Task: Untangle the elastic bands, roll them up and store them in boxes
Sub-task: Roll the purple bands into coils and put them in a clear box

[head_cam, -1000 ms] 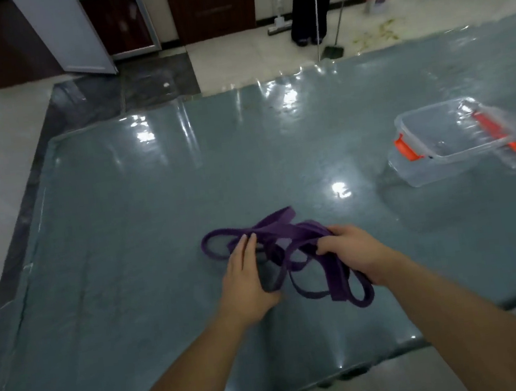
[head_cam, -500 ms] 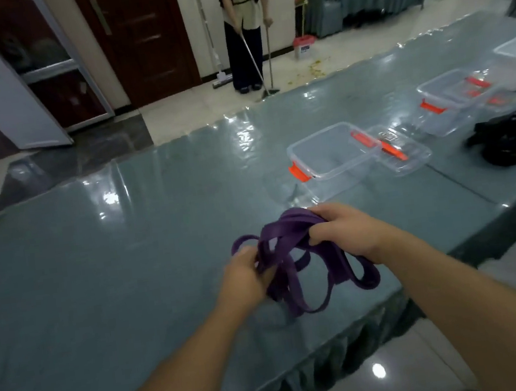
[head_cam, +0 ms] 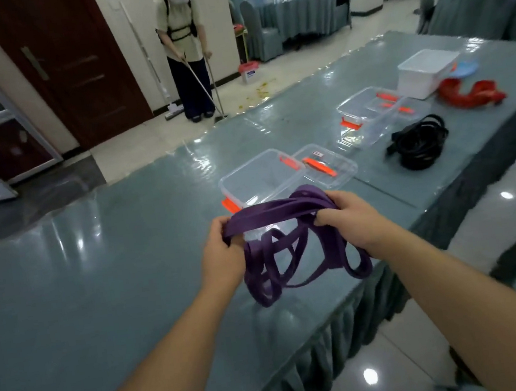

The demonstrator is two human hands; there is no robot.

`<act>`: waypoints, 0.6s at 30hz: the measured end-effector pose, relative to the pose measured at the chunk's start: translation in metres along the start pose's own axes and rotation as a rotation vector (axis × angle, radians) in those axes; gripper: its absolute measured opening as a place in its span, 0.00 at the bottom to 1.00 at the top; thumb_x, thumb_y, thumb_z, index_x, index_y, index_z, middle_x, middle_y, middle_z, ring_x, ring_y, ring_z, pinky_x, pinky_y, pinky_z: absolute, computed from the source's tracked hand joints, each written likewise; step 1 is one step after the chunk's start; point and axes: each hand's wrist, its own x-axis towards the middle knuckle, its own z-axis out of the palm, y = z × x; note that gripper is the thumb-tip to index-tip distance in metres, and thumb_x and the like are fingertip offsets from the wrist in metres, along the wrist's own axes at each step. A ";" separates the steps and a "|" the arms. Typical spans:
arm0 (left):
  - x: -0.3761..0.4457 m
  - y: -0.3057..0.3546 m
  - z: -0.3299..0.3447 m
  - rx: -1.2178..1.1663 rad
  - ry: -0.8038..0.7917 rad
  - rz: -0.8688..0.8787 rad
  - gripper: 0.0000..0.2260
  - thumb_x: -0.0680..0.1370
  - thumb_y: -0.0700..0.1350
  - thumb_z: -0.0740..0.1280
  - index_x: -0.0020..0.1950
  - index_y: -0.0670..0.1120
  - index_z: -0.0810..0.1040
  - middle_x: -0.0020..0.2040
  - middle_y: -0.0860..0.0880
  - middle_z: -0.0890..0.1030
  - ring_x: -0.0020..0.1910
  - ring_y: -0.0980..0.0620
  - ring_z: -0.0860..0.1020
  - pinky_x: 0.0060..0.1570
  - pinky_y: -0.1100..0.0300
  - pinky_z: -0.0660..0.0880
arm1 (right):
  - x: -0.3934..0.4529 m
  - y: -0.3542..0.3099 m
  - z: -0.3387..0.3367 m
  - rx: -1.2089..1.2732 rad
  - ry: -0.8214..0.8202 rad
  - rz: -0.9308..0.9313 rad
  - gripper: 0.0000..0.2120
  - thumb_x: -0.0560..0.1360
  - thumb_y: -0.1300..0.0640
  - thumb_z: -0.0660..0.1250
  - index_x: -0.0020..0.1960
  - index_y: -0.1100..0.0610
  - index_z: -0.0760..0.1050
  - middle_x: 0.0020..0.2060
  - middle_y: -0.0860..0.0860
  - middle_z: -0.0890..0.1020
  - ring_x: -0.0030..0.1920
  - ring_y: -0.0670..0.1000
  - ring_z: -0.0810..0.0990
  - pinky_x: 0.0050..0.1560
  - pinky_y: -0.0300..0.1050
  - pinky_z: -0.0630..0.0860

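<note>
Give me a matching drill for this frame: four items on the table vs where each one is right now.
Items:
1. purple bands
2. black bands
3. red bands
4. white box

Places:
A. heaped beside the white box
B. farthest along the table
C. held up between both hands
D. heaped on the table near the second clear box

Pairs: 1-C, 2-D, 3-A, 4-B

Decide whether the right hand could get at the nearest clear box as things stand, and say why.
Probably yes. The clear box stands open just beyond the right hand, with nothing between them. But that hand grips the purple bands, which the left hand also holds, so it is occupied.
</note>
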 end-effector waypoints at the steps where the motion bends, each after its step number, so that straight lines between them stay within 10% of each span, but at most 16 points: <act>1: 0.007 0.002 0.005 -0.013 -0.009 0.008 0.07 0.83 0.43 0.65 0.50 0.55 0.76 0.42 0.52 0.81 0.38 0.53 0.76 0.40 0.57 0.73 | 0.005 0.001 -0.006 0.006 0.020 0.003 0.09 0.77 0.63 0.66 0.52 0.54 0.83 0.42 0.55 0.85 0.41 0.52 0.83 0.46 0.48 0.80; 18: 0.105 -0.027 0.041 0.005 -0.153 -0.036 0.07 0.76 0.54 0.73 0.43 0.54 0.79 0.34 0.54 0.82 0.33 0.55 0.78 0.39 0.52 0.76 | 0.133 0.042 -0.053 -0.274 -0.087 0.195 0.06 0.76 0.59 0.69 0.51 0.54 0.83 0.47 0.60 0.86 0.41 0.52 0.84 0.52 0.54 0.83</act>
